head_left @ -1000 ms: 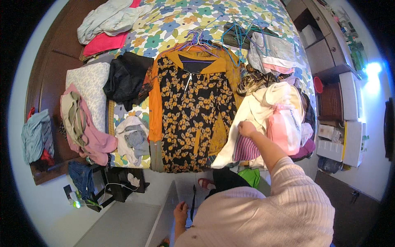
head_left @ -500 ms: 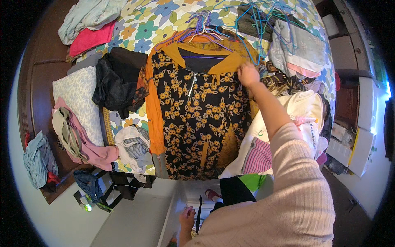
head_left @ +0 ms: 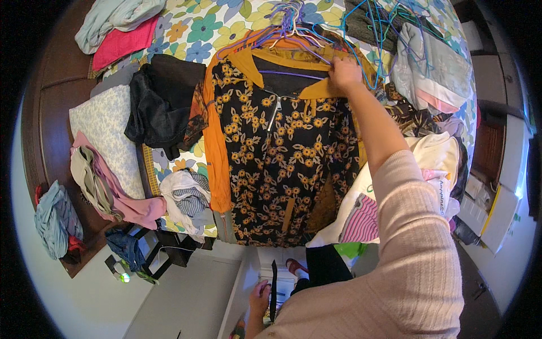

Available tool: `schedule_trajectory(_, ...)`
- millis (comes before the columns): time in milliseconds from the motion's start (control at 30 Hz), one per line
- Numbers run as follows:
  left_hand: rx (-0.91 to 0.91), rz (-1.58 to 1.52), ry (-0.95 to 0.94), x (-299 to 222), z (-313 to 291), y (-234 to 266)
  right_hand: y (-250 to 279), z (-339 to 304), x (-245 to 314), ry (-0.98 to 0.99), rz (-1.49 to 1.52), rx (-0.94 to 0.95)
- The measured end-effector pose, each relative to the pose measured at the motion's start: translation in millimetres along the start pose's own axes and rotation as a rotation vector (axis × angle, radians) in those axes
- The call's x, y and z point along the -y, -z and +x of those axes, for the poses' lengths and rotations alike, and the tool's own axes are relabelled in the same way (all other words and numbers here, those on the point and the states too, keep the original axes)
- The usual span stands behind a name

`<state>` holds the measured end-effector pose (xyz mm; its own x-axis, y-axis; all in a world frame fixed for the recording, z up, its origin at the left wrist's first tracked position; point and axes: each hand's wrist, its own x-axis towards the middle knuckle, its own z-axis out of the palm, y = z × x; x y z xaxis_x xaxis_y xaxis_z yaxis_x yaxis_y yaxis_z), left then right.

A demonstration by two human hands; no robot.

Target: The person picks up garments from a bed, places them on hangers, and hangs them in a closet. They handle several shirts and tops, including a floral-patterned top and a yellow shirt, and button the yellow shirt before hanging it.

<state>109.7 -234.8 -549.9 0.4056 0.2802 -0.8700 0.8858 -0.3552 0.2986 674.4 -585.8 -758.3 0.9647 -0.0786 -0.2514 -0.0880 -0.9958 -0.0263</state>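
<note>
A black blouse with yellow flowers, a mustard collar and a front zip lies spread on the bed. A purple hanger runs inside its neck. My right hand is closed on the right side of the mustard collar, its fingertips partly hidden. Other garments lie beneath the blouse, among them one with an orange sleeve. Their hanger hooks bunch together above the collar. Low beside my body hangs my left hand, fingers loosely bent and apart, with nothing visible in it.
Blue and green hangers lie at the far right near folded grey clothes. Black trousers, a pale patterned pillow and pink clothing are on the left. A cream garment lies under my right arm.
The view has shifted slightly. My right hand has moved from the edge of the collar up onto it, and the collar's right side is drawn up a little. My left hand stays low.
</note>
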Motion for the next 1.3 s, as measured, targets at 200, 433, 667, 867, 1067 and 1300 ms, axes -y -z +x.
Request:
schedule_trajectory(200,-0.025,0.057,-0.204,-18,12,-7,9,-35,-1,0.072,0.419,0.04)
schedule_trajectory(433,-0.148,0.115,-0.529,-129,27,5,59,-215,13,0.19,0.829,-0.226)
schedule_trajectory(667,-0.182,-0.142,-0.746,-203,31,32,128,-354,32,0.472,0.944,-0.199)
schedule_trajectory(867,0.031,-0.429,-0.831,-237,-38,33,181,-398,63,0.744,1.085,-0.12)
schedule_trajectory(1067,0.035,-0.767,-1.06,-227,-98,54,218,-440,87,0.921,1.138,-0.245)
schedule_trajectory(1300,-0.439,-0.671,-1.324,-202,-180,126,267,-475,98,1.018,1.262,-0.235)
